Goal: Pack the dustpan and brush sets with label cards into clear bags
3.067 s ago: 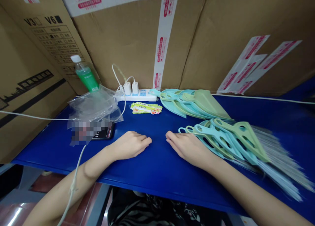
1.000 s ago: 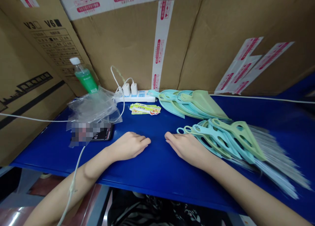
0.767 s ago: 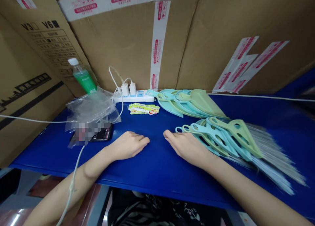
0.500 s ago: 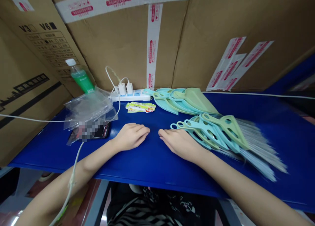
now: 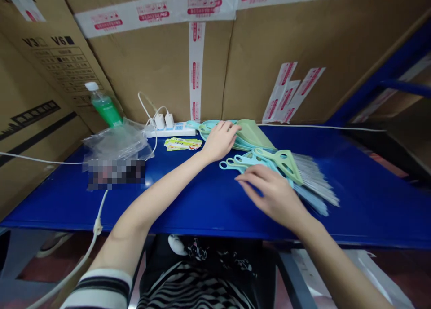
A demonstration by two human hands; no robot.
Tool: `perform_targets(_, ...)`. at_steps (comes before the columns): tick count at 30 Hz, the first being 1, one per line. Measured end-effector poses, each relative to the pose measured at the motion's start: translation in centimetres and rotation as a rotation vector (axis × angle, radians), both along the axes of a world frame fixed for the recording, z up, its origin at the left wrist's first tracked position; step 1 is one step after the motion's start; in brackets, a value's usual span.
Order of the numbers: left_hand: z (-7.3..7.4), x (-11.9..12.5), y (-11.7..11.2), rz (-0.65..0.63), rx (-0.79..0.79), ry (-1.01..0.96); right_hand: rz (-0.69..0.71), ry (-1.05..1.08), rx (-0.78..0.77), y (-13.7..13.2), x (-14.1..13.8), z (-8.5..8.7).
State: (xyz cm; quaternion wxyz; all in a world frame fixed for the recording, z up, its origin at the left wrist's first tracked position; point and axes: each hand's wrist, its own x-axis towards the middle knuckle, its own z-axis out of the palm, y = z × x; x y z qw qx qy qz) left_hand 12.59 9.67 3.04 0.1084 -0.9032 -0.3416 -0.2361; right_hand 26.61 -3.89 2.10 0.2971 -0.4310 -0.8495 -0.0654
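Sleeve: b&w striped sleeve [image 5: 97, 289] on L forearm at bottom of view, white cable [image 5: 98, 228] hanging just beside it.
R hand [image 5: 272, 194]: fingers open & spread, a bit blurred; nothing held, tips near the loop handles.
Brooms: fanned pile of short hand brooms [image 5: 266, 161], aqua & pale green plastic w/ loop handles pointing left, grey bristles [image 5: 314, 183] to the right, lying on blue table [image 5: 50, 201].
L hand [image 5: 220, 140]: out across table, fingers part-curled on the dustpans; can't tell if gripping.
Dustpans: aqua & green stack [image 5: 252, 134] just behind brooms.
Left of those: printed cards [image 5: 178, 143], clear plastic bag [image 5: 114, 143], green-filled bottle [image 5: 103, 104], power strip [image 5: 170, 130] w/ two white chargers.
Back: taped cardboard cartons [image 5: 151, 66] — forming the wall behind table.
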Motion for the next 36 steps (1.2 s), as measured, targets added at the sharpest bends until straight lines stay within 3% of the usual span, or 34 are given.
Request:
perform_targets(4,1.2,2.8,1.8,-0.107,0.017,0.288,-0.334,0.063,0.008,-0.7,4.9,-0.4)
perform_targets(7,1.5,4.0,2.5,-0.162,0.024,0.386,-0.47,0.01,0.017,-0.6,7.4,-1.4)
perform_targets(12,1.4,4.6,2.7,-0.171,0.067,0.394,-0.505,-0.042,0.05,-0.3,8.3,-2.7)
perform_targets(19,2.5,3.4,1.8,-0.145,0.129,0.394,-0.509,-0.083,0.073,0.0,8.1,-2.2)
perform_targets(24,2.8,-0.8,-1.0,-0.132,0.268,0.309,-0.558,-0.093,0.134,-0.2,7.1,-1.3)
perform_targets(29,1.2,-7.5,-5.3,-0.111,0.379,0.174,-0.559,-0.103,0.203,0.1,4.7,-0.1)
perform_targets(33,-0.2,-12.9,-8.3,-0.111,0.347,0.139,-0.587,-0.189,0.237,0.2,2.6,0.6)
perform_targets(36,-0.9,-15.3,-9.6,-0.216,0.282,0.203,-0.582,-0.221,0.198,0.2,0.9,1.3)
